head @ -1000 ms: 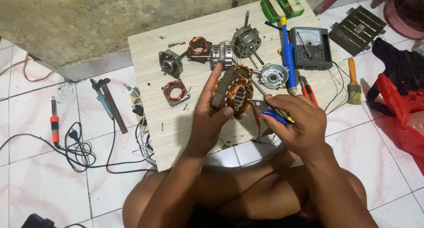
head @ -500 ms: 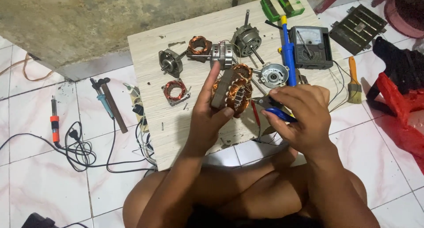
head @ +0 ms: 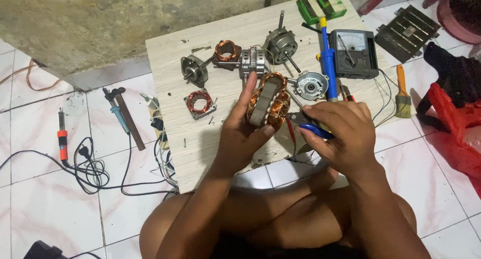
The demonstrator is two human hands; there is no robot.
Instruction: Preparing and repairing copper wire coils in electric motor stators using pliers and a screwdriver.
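We see the left hand (head: 240,136) clasping a motor stator (head: 268,107) wound with copper coils, thumb on its near face and fingers wrapped up behind it, the part lifted just above the pale wooden board (head: 200,138). The right hand (head: 340,133) is closed around blue-handled pliers (head: 310,128), whose metal tip points toward 9 o'clock and meets the stator's right edge.

From the stator we find the rest spread around the board. At 9 o'clock lies a smaller square stator with reddish windings (head: 200,102). At 10 o'clock sits a grey motor end cap (head: 193,68), and at 11 o'clock another copper-wound stator (head: 228,50) touches a metal motor core (head: 253,61). At 12 o'clock rests a small motor with a protruding shaft (head: 280,43). At 3 o'clock, just beside the stator, lies a round silver bearing housing (head: 311,85), with a blue desoldering pump (head: 328,63) next to it and an analogue multimeter (head: 355,53) beyond. A paintbrush with an orange handle (head: 401,91) lies on the tiles off the board's right edge.

On the white floor tiles at 9 o'clock we note a hammer (head: 128,118), a blue-handled soldering iron (head: 117,116), an orange-handled soldering iron (head: 61,138) and tangled black cable (head: 92,168). A red plastic object (head: 456,128) sits at the far right.
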